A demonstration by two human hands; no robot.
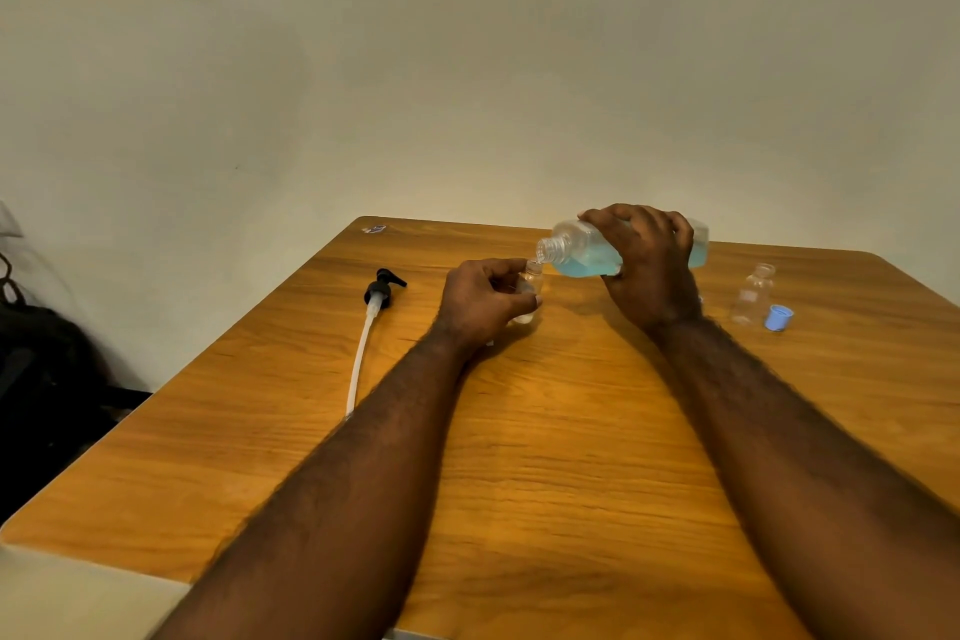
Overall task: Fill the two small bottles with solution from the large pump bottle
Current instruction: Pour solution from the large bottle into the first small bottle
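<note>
My right hand (649,265) grips the large clear bottle (582,252) of blue solution, tipped on its side with its open neck pointing left. The neck sits just above the mouth of a small clear bottle (531,282), which my left hand (483,301) holds upright on the wooden table (545,431). A second small clear bottle (754,294) stands uncapped at the right, with a blue cap (778,317) beside it. The black pump head with its white tube (371,322) lies on the table to the left.
A plain wall rises right behind the table's far edge. Something dark sits on the floor beyond the left edge (47,379). A small scrap lies at the table's far left corner (375,228).
</note>
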